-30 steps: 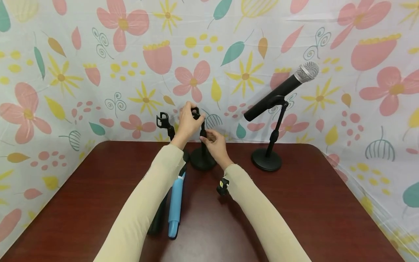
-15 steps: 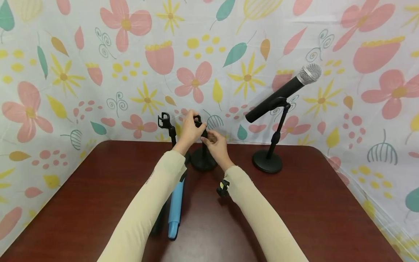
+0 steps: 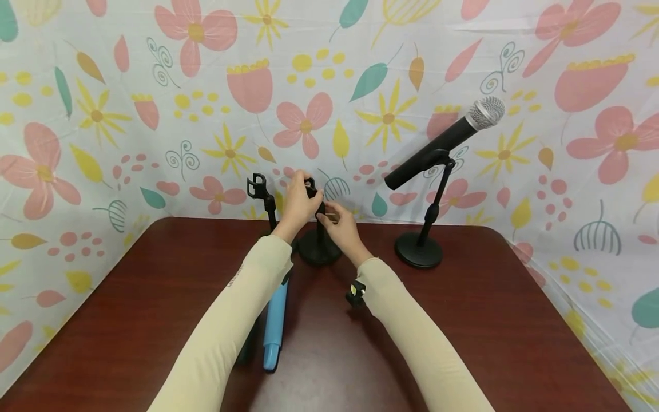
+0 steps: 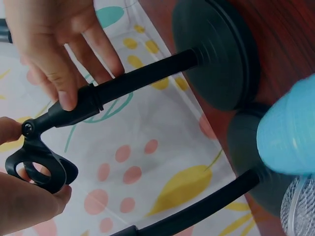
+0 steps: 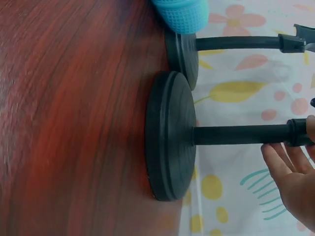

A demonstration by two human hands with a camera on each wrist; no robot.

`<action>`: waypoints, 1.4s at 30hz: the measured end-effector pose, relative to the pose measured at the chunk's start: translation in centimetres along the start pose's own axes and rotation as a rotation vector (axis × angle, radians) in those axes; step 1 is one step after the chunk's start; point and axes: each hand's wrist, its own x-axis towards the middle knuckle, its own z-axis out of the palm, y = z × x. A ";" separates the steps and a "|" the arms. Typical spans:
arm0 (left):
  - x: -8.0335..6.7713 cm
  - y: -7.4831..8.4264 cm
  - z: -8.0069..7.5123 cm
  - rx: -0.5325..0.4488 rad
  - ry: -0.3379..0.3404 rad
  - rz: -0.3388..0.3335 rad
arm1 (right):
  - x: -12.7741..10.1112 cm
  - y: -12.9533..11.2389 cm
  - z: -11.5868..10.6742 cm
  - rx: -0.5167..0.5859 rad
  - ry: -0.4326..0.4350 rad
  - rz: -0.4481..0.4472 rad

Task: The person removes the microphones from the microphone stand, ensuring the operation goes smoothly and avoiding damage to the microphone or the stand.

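Left hand (image 3: 298, 203): you're pinching the clip (image 4: 61, 172) at the top of the middle stand (image 3: 318, 253), thumb and fingers clamped on it; your left sleeve (image 3: 234, 320) is slanting in from 7 o'clock.
Right hand (image 3: 344, 228): you're gripping lower down, thumb pressing the collar (image 4: 74, 108), fingertips touching the pole (image 5: 236, 135); your right sleeve (image 3: 417, 332) is slanting in from 5 o'clock.
Middle stand: it's standing upright at the table's (image 3: 128, 320) 12 o'clock edge, before the flowered cloth (image 3: 170, 114).
Around it: the left stand (image 3: 270, 209) is standing near at 9 o'clock; the right stand (image 3: 419, 250) is holding a black microphone (image 3: 429, 154) at 3 o'clock, its head pointing toward 2 o'clock; a blue microphone (image 3: 275, 332) is lying at 7 o'clock.
Left wrist view: it's showing a silver mesh head (image 4: 298, 206) beside the blue one; your sleeve is covering both in the head view.
Right wrist view: it's showing the round base (image 5: 170, 142) sitting on the table, the clip falling outside.
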 end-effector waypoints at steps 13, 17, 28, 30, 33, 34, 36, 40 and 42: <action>-0.1 0.2 0.9 0.333 0.076 0.073 | -1.0 -0.6 -5.3 -0.028 0.006 -0.105; -0.2 0.2 1.0 0.360 0.107 0.150 | -1.5 -1.3 -7.0 -0.011 -0.011 -0.086; -1.4 0.0 1.6 0.406 0.198 0.400 | -4.5 -4.2 -11.1 -0.062 0.079 -0.148; -1.6 0.0 1.7 0.407 0.203 0.438 | -4.8 -4.2 -11.5 -0.076 0.108 -0.171; -1.9 -0.1 1.9 0.412 0.204 0.494 | -5.1 -4.2 -12.1 -0.099 0.167 -0.213; -2.0 0.0 2.0 0.409 0.203 0.510 | -5.2 -4.1 -12.3 -0.099 0.193 -0.222; -2.2 0.0 2.1 0.407 0.201 0.539 | -5.4 -3.9 -12.7 -0.099 0.252 -0.248; -2.4 0.0 2.3 0.416 0.200 0.582 | -5.8 -3.3 -13.6 -0.067 0.367 -0.306; -2.5 -0.1 2.4 0.425 0.205 0.600 | -6.0 -2.9 -14.1 -0.062 0.423 -0.336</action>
